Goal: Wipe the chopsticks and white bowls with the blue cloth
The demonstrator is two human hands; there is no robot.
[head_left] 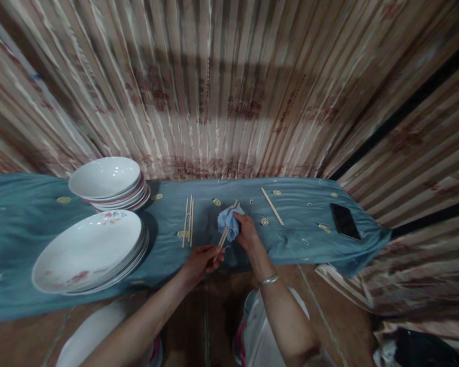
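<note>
My left hand (204, 261) is closed around the near end of a pair of chopsticks (224, 237), which slant up and away over the cloth-covered table. In my right hand (246, 230) a light blue cloth (229, 220) is gripped and wrapped around the upper part of the chopsticks. Their far tips poke out above the cloth. Several wooden chopsticks (192, 220) lie side by side to the left of the blue cloth. To its right, chopsticks (272, 206) lie at a slant; whether one or two, I cannot tell.
A stack of white bowls (105, 178) stands at the back left, with a stack of large oval plates (90, 250) in front. A black phone (345, 221) lies at the right end of the blue tablecloth (302, 193). Pleated curtains (229, 102) hang behind.
</note>
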